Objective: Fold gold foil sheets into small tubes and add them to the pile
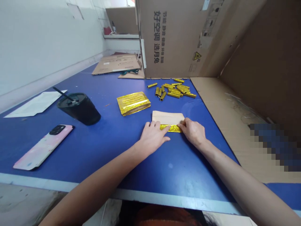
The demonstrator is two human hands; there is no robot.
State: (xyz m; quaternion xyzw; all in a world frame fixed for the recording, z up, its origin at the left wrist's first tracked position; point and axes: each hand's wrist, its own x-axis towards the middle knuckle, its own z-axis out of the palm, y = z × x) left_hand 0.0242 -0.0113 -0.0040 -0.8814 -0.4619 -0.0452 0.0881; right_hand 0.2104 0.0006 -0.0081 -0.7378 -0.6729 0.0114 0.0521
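Observation:
A sheet of paper lies flat on the blue table, its pale side up. Along its near edge runs a folded-over gold foil strip. My left hand rests on the left part of the strip, fingers stretched out, thumb and forefinger apart. With thumb and fingertips closed together, my right hand pinches the strip's right end. Just beyond my left hand sits a stack of gold foil sheets. Farther back, several small gold foil tubes are scattered in a loose heap.
To the left stand a dark tumbler with a straw and a pink-and-white phone. White papers lie behind them. A large cardboard box walls off the back, and cardboard covers the right side. Flat cardboard pieces lie at the back left.

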